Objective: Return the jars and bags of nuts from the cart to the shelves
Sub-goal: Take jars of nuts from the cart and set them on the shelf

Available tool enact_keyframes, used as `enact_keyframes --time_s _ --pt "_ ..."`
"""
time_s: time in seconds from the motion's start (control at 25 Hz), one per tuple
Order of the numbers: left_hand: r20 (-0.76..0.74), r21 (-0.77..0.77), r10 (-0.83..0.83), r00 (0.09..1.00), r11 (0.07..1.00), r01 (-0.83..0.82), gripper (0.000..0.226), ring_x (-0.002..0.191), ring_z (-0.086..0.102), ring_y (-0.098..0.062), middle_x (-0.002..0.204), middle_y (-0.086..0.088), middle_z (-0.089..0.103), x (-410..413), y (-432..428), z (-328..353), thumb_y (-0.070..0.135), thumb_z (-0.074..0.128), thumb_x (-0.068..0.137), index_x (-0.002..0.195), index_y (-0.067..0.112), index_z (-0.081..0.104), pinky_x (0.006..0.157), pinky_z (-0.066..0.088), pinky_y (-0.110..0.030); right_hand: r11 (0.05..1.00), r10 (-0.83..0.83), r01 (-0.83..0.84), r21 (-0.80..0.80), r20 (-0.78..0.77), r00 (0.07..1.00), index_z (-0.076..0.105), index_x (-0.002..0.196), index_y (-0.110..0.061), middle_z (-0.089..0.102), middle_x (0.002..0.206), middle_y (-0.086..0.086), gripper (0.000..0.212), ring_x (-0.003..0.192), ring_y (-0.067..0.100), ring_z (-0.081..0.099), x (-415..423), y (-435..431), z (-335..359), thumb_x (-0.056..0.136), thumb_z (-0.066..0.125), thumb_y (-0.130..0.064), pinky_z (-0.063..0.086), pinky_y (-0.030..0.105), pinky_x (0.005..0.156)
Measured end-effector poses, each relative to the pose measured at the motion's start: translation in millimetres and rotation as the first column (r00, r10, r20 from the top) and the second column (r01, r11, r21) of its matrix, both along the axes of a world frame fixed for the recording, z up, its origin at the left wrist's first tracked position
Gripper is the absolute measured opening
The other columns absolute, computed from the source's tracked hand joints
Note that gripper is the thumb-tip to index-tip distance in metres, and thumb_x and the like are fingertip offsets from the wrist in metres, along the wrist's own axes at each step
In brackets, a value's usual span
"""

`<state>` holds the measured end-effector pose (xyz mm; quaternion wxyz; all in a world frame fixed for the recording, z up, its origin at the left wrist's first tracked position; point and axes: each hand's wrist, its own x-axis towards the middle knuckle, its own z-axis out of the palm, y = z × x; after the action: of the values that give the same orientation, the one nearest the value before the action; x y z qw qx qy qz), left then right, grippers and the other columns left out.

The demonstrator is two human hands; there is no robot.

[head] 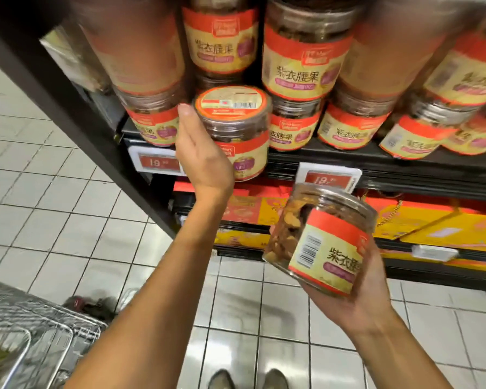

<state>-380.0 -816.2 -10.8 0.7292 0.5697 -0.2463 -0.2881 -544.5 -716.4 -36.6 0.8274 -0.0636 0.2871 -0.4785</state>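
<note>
My left hand grips a clear jar of nuts with an orange and cream label, holding it upright at the front edge of the black shelf, in a gap among the stocked jars. My right hand holds a second, matching jar tilted on its side, lower and to the right, in front of the shelf below. Two tiers of the same jars fill the shelf behind. The wire cart is at the bottom left.
Price tags hang on the shelf edge. Yellow and red gift boxes fill the lower shelf. A black upright post frames the shelf's left end. White tiled floor lies below, with my shoes at the bottom.
</note>
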Motion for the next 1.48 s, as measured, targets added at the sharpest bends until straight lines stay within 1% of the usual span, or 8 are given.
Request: enact_keyframes --time_s 0.12,0.24,0.44,0.64,0.84,1.16,1.32,1.48 --pt "0.108 -0.072 0.063 0.992 0.996 -0.055 0.058 0.127 0.048 -0.021 0.134 -0.015 0.053 5.1 -6.0 -0.1 0.041 0.023 0.092 0.13 0.007 0.049 0.11 0.035 -0.036 1.0 0.005 -0.003 0.021 -0.067 0.998 0.078 0.08 -0.019 0.075 0.087 0.007 0.044 0.079 0.026 0.072 -7.2 2.1 -7.7 0.058 0.064 -0.054 0.058 0.045 0.065" --pt "0.293 0.1 0.099 0.951 0.986 -0.133 0.064 0.121 0.051 -0.018 0.129 -0.01 0.058 5.9 -7.2 -0.5 0.042 0.016 0.095 0.128 0.004 0.054 0.106 0.036 -0.03 1.0 0.008 -0.006 0.029 -0.073 0.997 0.078 0.078 -0.02 0.075 0.086 0.007 0.049 0.078 0.027 0.072 -8.7 3.7 -6.9 0.044 0.073 -0.055 0.058 0.045 0.063" --pt "0.535 -0.104 0.237 0.811 0.971 -0.215 0.041 0.117 0.053 -0.015 0.125 -0.013 0.059 8.3 24.2 -9.9 0.018 0.03 0.1 0.127 -0.004 0.052 0.1 0.039 -0.017 0.998 0.006 0.0 0.062 -0.098 0.995 0.077 0.069 -0.022 0.075 0.078 0.004 0.039 0.071 0.023 0.072 -12.1 -0.4 -4.2 0.065 0.058 -0.055 0.057 0.039 0.058" --pt "0.987 0.005 -0.015 0.157 0.998 0.059 0.043 0.128 0.046 -0.034 0.136 -0.022 0.046 6.7 71.0 -52.5 -0.006 0.053 0.084 0.127 -0.004 0.053 0.104 0.041 -0.047 0.995 -0.053 0.062 0.084 -0.109 0.993 0.075 0.065 -0.02 0.072 0.073 0.003 0.052 0.067 0.022 0.071 -1.0 -26.3 8.0 0.087 0.041 -0.052 0.057 0.036 0.057" --pt "0.997 0.04 -0.042 0.066 0.998 0.038 0.049 0.133 0.036 -0.031 0.141 -0.01 0.032 7.9 60.6 -55.4 -0.003 0.058 0.083 0.131 -0.002 0.05 0.111 0.034 -0.041 0.998 -0.041 0.046 0.039 -0.131 0.991 0.074 0.068 -0.02 0.071 0.076 0.002 0.054 0.072 0.02 0.068 11.2 -45.7 14.6 0.09 0.037 -0.054 0.058 0.035 0.07" --pt "0.982 0.161 -0.173 0.075 0.976 0.149 0.045 0.134 0.036 -0.037 0.143 -0.02 0.04 14.8 44.3 -38.3 -0.004 0.054 0.087 0.132 -0.006 0.048 0.108 0.037 -0.043 1.0 -0.022 0.023 0.003 -0.173 0.985 0.073 0.067 -0.022 0.07 0.077 0.0 0.05 0.075 0.02 0.067 22.5 -45.7 17.9 0.087 0.041 -0.054 0.054 0.038 0.081" --pt "0.47 0.187 -0.247 0.847 0.966 0.178 0.029 0.105 0.063 -0.021 0.112 -0.008 0.066 21.7 68.1 -6.3 0.017 0.044 0.093 0.112 0.008 0.064 0.094 0.047 -0.03 0.998 -0.027 0.012 -0.054 -0.296 0.955 0.075 0.074 -0.024 0.073 0.081 -0.001 0.057 0.078 0.019 0.07 31.0 -50.1 27.9 0.092 0.033 -0.057 0.057 0.043 0.08" --pt "-0.03 0.155 -0.454 0.89 0.878 0.453 0.05 0.098 0.067 -0.016 0.103 -0.005 0.072 8.6 79.6 29.3 0.045 0.03 0.099 0.111 0.011 0.065 0.087 0.051 -0.031 0.986 -0.047 -0.041 -0.161 -0.509 0.859 0.072 0.097 -0.023 0.075 0.093 0.0 0.056 0.086 0.017 0.072 58.0 -52.8 46.1 0.093 0.03 -0.06 0.056 0.038 0.079"
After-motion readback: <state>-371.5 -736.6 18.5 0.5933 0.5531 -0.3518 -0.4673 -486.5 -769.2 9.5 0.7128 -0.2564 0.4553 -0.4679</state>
